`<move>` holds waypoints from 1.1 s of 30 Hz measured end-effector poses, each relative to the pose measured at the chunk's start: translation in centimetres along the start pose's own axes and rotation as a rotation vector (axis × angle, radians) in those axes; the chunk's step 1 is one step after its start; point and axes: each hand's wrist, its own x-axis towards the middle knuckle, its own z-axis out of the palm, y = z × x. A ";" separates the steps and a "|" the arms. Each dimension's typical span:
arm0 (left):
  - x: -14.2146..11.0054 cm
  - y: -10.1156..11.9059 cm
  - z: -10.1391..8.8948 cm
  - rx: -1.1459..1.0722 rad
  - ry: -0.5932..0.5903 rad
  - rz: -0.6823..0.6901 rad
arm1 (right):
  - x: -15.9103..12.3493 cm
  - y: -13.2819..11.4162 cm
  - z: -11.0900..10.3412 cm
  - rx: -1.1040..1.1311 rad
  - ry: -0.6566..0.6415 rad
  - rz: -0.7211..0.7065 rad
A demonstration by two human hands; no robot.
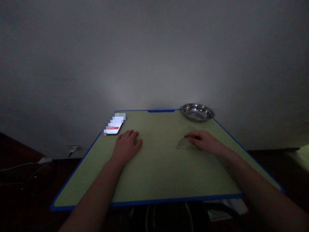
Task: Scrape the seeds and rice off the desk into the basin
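My left hand [127, 146] rests palm down on the green tabletop with its fingers spread, holding nothing. To the right, my right hand [201, 140] is closed, thumb and fingers together, on a thin curved wire-like object [182, 140]. This object is pale and bends down toward the tabletop; its kind is too dim and small to make out. Tiny reddish specks [177, 147] show at its lower end. The part between my fingers is hidden.
A shiny metal bowl [198, 112] stands at the table's back right corner. At the left edge lies a phone [116, 124] with a lit screen. The green table [154, 180] has a blue rim, and a grey wall rises behind it. White cables [21, 166] hang at the left.
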 end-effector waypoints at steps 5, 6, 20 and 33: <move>0.0 0.1 -0.1 -0.003 -0.002 -0.010 | -0.7 -1.5 1.3 0.029 -0.085 -0.102; 0.0 0.1 -0.1 -0.005 -0.003 -0.009 | -0.8 -1.7 1.3 0.036 -0.090 -0.109; 0.1 -0.1 0.2 0.000 -0.009 -0.001 | -1.1 -2.0 1.6 0.014 0.105 -0.087; 0.0 -0.1 0.2 -0.004 -0.004 -0.005 | -2.1 -2.8 1.5 0.048 0.011 -0.158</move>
